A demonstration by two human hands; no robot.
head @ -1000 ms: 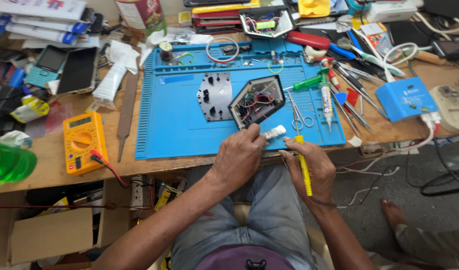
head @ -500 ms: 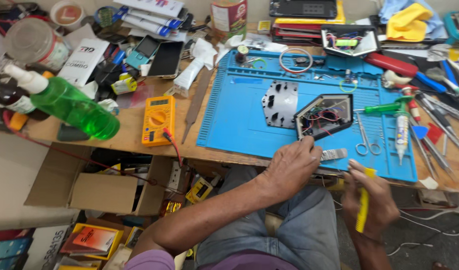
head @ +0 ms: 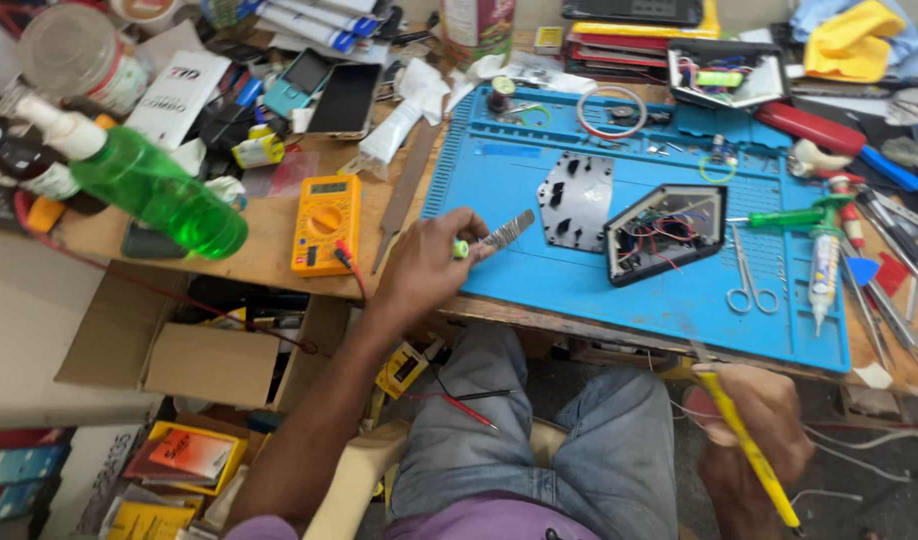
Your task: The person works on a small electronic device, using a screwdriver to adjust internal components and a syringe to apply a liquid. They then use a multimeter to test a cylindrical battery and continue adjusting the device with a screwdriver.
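- While my left hand (head: 419, 268) rests at the near left edge of the blue mat (head: 539, 270), its grip is closed around a small metal file (head: 497, 236) with a green end; the blade points up and to the right over the mat.
- My right hand (head: 757, 440) hangs below the mat's near edge, off the table, above my knee, its grip wrapped around a yellow-handled tool (head: 747, 440); the tool's tip is blurred, so I cannot tell what kind it is.
- Just right of the file on the mat lies a grey perforated plate (head: 576, 198), and beside that an open black housing (head: 665, 232) with coloured wires inside.
- Further right on the mat lie small scissors (head: 747, 280), a green-handled screwdriver (head: 787, 217) and a white tube (head: 822, 272).
- At the mat's far edge sits a ring of thin wire (head: 611, 110).
- Left of the mat, on the bare wooden table (head: 269, 240), a yellow multimeter (head: 326, 224) lies flat, with a long flat file (head: 407, 190) between it and the mat.
- Well left of the mat, a green spray bottle (head: 149, 185) lies tilted among clutter; two phones (head: 324, 95) lie behind the multimeter.
- Under the table, left of my leg, stands an open cardboard box (head: 199, 355).
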